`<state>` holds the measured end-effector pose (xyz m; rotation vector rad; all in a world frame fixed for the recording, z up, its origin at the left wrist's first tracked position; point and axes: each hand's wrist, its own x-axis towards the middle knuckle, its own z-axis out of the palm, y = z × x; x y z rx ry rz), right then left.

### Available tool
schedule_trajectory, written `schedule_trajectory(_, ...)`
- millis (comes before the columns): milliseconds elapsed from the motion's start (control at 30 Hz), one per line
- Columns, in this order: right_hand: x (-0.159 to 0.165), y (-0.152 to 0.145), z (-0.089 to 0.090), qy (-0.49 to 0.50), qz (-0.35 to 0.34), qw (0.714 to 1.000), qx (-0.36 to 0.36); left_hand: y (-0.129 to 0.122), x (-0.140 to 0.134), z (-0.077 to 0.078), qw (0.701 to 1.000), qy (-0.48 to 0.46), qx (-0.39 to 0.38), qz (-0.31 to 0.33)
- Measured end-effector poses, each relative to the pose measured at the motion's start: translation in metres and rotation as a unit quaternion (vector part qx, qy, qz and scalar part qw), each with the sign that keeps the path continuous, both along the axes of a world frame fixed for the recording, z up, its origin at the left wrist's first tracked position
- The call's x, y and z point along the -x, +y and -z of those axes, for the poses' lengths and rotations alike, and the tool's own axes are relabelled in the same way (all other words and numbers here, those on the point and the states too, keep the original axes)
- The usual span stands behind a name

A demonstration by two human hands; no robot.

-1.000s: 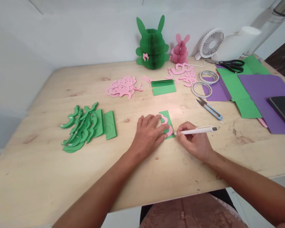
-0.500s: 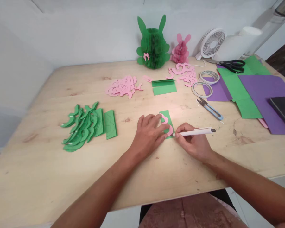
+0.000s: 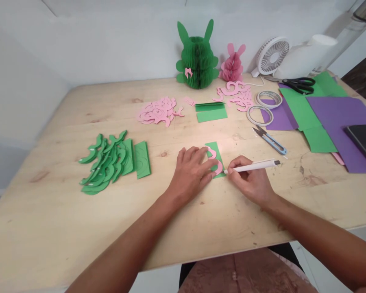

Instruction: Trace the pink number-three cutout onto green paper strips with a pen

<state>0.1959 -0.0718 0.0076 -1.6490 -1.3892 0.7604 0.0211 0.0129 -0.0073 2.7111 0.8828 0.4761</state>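
Note:
Fingers spread, my left hand [image 3: 190,171] presses a curved pink paper cutout [image 3: 219,167] flat onto a small green paper rectangle [image 3: 212,145]. Part of the cutout is hidden under those fingers. In my right hand [image 3: 251,179] is a white pen [image 3: 256,165], pinched between thumb and fingers and tilted low. Its tip is at the right edge of the green rectangle, close beside the cutout; whether it touches the paper I cannot tell. To the left lie a green paper piece with drawn curves [image 3: 142,160] and a pile of green cutouts [image 3: 106,167].
Behind my hands are pink cutouts [image 3: 158,110], folded green paper [image 3: 212,115] and two tape rolls [image 3: 260,123]. Blue thread snips [image 3: 273,141], black scissors [image 3: 299,84], purple sheets [image 3: 344,122] and a phone [image 3: 364,140] lie right. Honeycomb paper rabbits [image 3: 198,61] and a fan [image 3: 273,56] stand by the wall.
My right hand has shifted slightly right and up with the pen, whose tip has moved a little away from the cutout. My left hand stays in place on the cutout.

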Motion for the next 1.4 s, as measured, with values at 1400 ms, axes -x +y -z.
schedule_trajectory(1400, 0.0008, -0.0025, 0.0015, -0.007, -0.025, 1.0, -0.002, 0.001, -0.0013, 0.0022, 1.0, -0.005, -0.021, -0.003)
